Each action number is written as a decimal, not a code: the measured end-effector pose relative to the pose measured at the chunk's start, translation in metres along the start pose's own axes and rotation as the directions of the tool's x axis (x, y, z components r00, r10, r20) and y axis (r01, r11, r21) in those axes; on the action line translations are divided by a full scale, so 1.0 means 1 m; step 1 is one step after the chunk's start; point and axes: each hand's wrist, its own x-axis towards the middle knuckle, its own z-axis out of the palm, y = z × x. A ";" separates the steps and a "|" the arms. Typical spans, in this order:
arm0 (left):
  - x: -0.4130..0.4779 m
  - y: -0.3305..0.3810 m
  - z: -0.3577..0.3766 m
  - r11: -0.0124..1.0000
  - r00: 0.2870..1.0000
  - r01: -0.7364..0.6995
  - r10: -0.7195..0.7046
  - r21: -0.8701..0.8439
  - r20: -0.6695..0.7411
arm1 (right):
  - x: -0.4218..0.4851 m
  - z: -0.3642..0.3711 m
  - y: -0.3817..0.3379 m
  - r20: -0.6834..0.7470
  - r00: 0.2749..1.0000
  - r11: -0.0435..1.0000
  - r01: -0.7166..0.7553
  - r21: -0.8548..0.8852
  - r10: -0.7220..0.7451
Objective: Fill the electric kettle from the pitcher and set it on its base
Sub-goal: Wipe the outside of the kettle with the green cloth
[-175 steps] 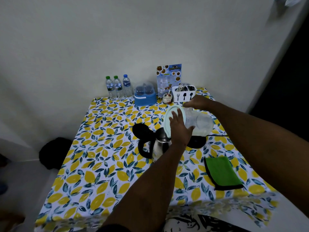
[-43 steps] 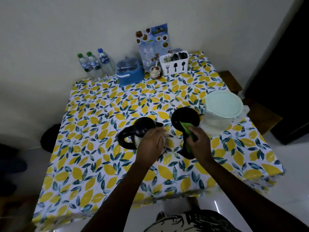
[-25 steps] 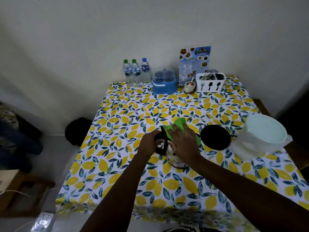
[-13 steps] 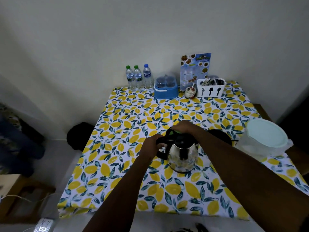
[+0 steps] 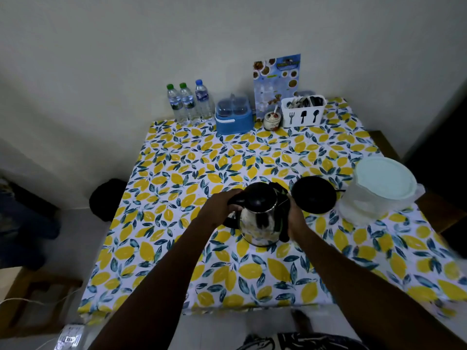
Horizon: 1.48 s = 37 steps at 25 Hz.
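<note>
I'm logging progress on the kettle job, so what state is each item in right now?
kettle: lid shut, upright on the tablecloth, not on its base
base: bare, right of the kettle
pitcher: lid on, standing at the right edge
left hand: gripping the kettle's handle
right hand: pressing a green cloth against the kettle's side

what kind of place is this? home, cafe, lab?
Probably a small eatery or a home dining corner; I can't tell which. A table in a lemon-print cloth stands against a bare wall, with a standing menu card, a white cutlery caddy and three water bottles.
</note>
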 end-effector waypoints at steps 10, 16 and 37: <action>0.011 -0.015 -0.005 1.000 0.994 0.000 0.003 -0.031 0.112 | -0.066 0.059 0.089 -0.120 0.845 0.643 0.297 -0.706 -0.522; 0.012 -0.017 -0.005 1.000 0.992 -0.010 0.007 0.023 0.122 | -0.047 -0.005 0.110 0.027 0.877 0.599 0.349 -0.720 -0.479; -0.002 -0.027 0.030 0.998 0.975 0.018 -0.029 -0.053 -0.218 | -0.016 -0.046 0.043 0.012 0.792 0.456 0.363 -0.812 -0.611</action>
